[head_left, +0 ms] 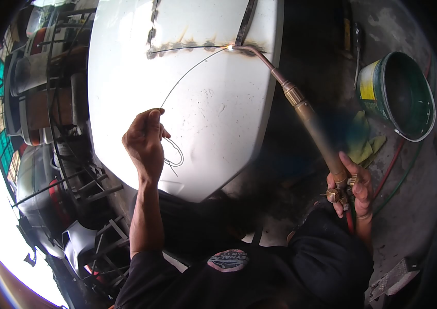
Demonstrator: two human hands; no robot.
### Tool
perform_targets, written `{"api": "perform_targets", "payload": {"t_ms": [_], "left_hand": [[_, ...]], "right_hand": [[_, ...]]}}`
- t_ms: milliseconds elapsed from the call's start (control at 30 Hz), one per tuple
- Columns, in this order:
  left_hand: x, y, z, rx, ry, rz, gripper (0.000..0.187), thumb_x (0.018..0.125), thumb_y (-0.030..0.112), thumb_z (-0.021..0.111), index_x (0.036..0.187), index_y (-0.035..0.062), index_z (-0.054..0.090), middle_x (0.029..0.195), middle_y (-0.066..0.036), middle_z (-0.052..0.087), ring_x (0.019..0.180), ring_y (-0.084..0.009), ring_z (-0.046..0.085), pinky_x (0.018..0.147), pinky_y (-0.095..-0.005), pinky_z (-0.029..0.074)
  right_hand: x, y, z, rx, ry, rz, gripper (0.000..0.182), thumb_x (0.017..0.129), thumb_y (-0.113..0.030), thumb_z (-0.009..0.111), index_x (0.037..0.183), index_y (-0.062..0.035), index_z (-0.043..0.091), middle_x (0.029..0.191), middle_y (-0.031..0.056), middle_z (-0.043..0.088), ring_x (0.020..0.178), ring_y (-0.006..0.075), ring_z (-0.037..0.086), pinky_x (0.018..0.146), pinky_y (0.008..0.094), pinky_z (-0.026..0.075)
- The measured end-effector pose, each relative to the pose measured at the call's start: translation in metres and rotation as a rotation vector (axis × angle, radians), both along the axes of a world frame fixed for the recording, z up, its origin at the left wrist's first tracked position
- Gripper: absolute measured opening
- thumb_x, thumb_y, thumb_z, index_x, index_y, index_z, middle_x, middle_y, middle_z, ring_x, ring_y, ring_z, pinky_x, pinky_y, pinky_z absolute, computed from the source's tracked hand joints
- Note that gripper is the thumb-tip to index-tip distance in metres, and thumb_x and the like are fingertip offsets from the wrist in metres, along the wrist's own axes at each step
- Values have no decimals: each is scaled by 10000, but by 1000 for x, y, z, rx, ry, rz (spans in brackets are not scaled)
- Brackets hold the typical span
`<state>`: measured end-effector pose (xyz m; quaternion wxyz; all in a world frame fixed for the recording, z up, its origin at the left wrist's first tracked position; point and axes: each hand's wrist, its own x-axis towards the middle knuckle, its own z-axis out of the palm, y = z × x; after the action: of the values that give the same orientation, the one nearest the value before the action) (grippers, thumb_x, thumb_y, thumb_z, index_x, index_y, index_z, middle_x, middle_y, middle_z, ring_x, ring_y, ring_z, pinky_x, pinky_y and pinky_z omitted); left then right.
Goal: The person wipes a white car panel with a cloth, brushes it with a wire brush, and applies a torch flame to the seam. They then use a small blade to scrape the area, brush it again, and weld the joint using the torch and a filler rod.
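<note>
My left hand (147, 138) pinches a thin metal wire (181, 78) over the white panel (193, 121). The wire curves up to a bright glowing spot, and its coiled tail hangs below my fingers. My right hand (351, 189) is wrapped round the valve end of a brass gas torch (308, 118). The torch's bent tip points at the same glowing spot, where the wire's end meets it. A dark scorched seam (190, 49) runs left from there, then turns up. A dark metal strip (246, 23) reaches the seam beside the torch tip.
A green bucket (409, 98) stands at the right, with a yellowish cloth (366, 149) below it. Red and green hoses (394, 164) run across the floor. Metal racks (56, 103) with car parts line the left. A metal object (394, 278) lies at lower right.
</note>
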<state>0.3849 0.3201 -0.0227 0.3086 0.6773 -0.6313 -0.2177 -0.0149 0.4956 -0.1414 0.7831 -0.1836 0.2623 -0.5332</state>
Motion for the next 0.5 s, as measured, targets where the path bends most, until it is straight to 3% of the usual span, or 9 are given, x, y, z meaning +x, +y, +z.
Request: {"api": "perform_targets", "payload": {"t_ms": [500], "left_hand": [[3,-1,-2,-10,3,-14,273,1065,156,614,1021,-82,740,614,-51,600,539,-83,520,544,-283,517]], "right_hand": [[0,-1,1,-11,-15,2,681,1010,-312,632,1602,-81,388,974,212,652,550,195,665,397,273,540]]}}
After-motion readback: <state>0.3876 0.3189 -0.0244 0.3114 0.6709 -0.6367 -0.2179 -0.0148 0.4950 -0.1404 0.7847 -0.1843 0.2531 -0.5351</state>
